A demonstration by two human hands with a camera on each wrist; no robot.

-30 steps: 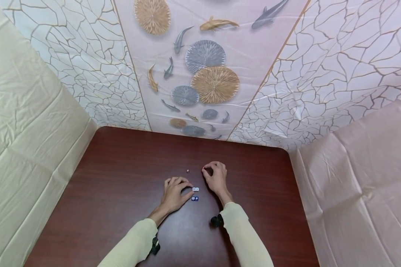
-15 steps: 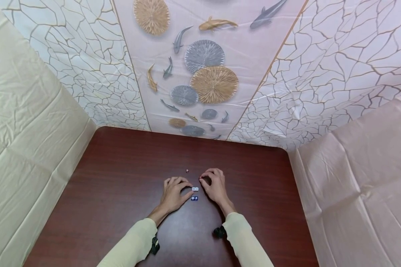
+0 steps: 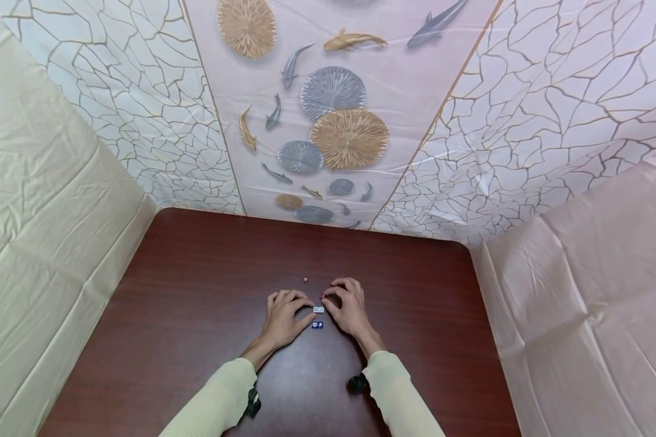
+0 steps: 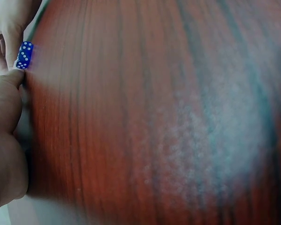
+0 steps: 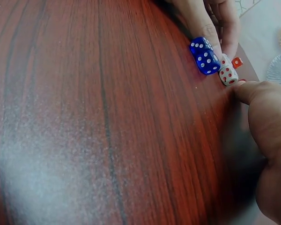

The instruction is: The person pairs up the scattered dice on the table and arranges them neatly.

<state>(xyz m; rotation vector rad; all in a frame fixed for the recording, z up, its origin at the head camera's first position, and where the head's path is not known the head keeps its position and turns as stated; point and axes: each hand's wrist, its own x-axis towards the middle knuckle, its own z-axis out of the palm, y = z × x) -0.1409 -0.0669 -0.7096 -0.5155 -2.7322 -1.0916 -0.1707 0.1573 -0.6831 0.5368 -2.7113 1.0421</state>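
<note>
Two white dice (image 3: 318, 309) sit side by side on the table, with red pips visible in the right wrist view. My left hand (image 3: 281, 318) pinches the left one between thumb and index finger. Nearer to me lies a pair of blue dice (image 3: 317, 325), touching each other and close to the left thumb. My right hand (image 3: 352, 309) pinches a red die (image 3: 323, 296) just beyond the white pair; fingertips mostly cover it in the right wrist view. Farther back stands a second red die (image 3: 305, 280), on its own.
The dark red-brown wooden table (image 3: 208, 261) has rounded far corners. Patterned cloth (image 3: 350, 139) hangs behind it, with plain cream cloth (image 3: 49, 243) along the left and another sheet (image 3: 585, 291) on the right.
My right hand has brought its red die toward me and slightly left, up to the white dice. The left hand, the white and blue dice and the other red die have stayed put.
</note>
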